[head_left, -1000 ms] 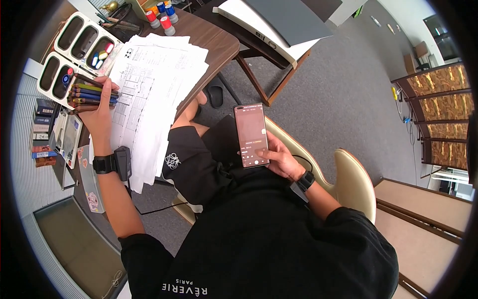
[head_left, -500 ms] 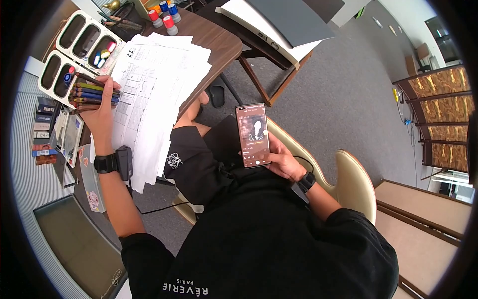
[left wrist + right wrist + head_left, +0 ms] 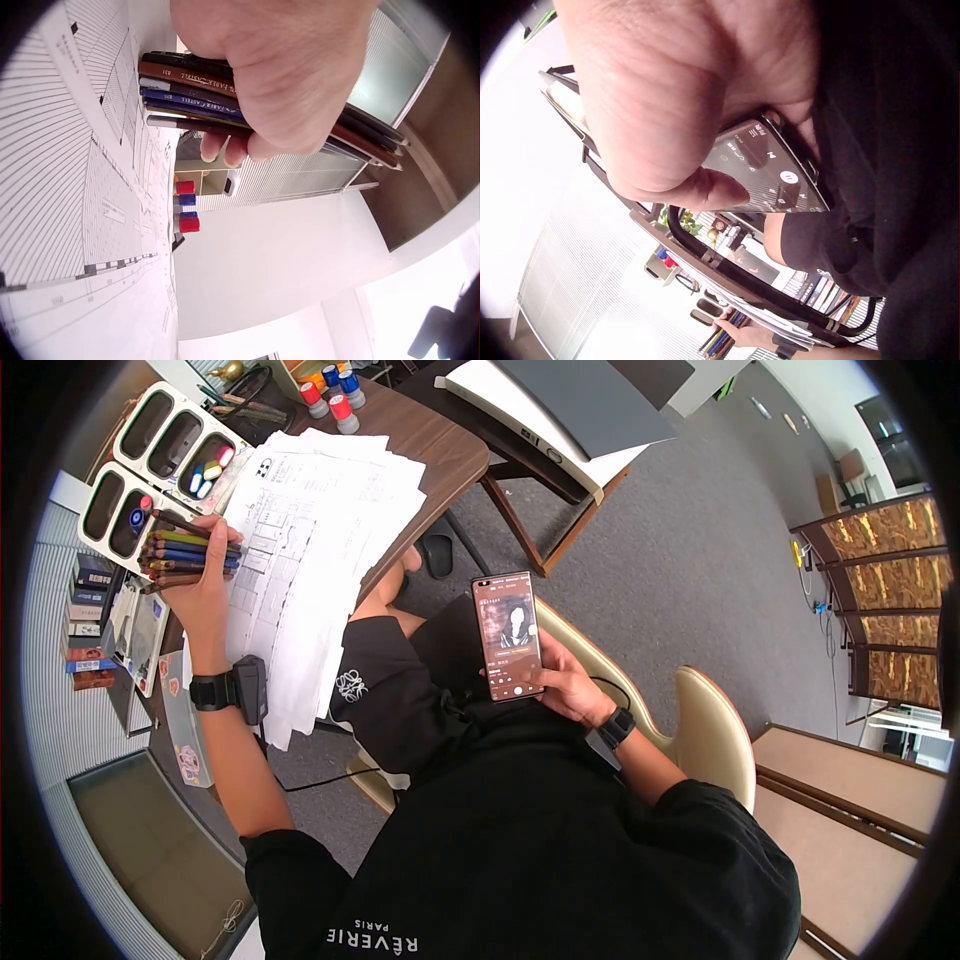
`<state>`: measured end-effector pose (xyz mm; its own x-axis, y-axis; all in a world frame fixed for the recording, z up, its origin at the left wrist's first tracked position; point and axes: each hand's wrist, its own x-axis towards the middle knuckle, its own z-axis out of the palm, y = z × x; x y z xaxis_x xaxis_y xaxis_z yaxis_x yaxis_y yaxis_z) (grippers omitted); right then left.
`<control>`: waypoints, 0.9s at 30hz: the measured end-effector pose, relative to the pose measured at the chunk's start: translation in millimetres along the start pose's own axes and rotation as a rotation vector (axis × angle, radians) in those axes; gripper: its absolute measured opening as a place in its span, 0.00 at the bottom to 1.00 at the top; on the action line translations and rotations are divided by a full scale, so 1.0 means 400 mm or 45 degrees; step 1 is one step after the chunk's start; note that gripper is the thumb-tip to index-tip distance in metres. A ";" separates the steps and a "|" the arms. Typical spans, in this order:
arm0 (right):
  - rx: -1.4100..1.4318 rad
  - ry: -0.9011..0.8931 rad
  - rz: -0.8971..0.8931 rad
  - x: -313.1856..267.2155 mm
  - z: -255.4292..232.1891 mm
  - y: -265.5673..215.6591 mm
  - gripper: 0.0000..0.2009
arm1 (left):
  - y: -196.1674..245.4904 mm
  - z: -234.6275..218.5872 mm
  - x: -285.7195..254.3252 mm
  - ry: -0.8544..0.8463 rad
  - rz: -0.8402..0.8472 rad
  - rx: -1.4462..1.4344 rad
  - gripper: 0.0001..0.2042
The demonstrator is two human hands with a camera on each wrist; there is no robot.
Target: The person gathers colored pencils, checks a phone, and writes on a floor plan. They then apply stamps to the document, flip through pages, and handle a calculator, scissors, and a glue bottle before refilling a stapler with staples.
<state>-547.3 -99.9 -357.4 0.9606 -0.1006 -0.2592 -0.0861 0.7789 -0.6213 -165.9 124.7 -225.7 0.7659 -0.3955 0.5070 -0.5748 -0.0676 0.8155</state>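
Note:
My left hand point(image 3: 207, 595) grips a bundle of colored pencils point(image 3: 178, 552) beside the stack of printed drawings point(image 3: 290, 550). In the left wrist view the fingers wrap round the pencils point(image 3: 187, 77), whose blunt ends point to the paper and sharpened tips point away. Gold lettering shows on several barrels. Over my lap, my right hand point(image 3: 570, 678) holds a smartphone point(image 3: 506, 632) upright, its lit screen showing a pale figure on a dark picture. The right wrist view has the thumb point(image 3: 724, 189) bent over the phone point(image 3: 761, 172), near its playback controls.
A white compartment organizer point(image 3: 128, 468) stands at the desk's far left, with small bottles in one section. Red-capped and blue-capped bottles point(image 3: 342, 410) stand near the back. Books point(image 3: 88, 622) line the left side; a cream chair point(image 3: 715, 735) is at the right.
The phone screen has gone from a plain reddish display to one with a picture. My right thumb has drawn back from the screen toward its lower edge. The left hand keeps its hold on the pencils.

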 end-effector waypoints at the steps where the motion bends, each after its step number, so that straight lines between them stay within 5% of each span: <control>1: 0.000 0.003 0.002 0.000 0.000 0.000 0.40 | -0.001 -0.001 0.000 -0.005 -0.004 0.003 0.05; 27: 0.000 -0.038 0.020 0.003 0.008 -0.009 0.38 | 0.003 0.002 -0.001 -0.022 0.025 0.006 0.06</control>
<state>-545.1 -100.7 -353.0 0.9666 -0.0693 -0.2466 -0.1015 0.7803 -0.6172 -166.9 123.9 -225.2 0.7495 -0.4125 0.5178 -0.5908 -0.0640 0.8043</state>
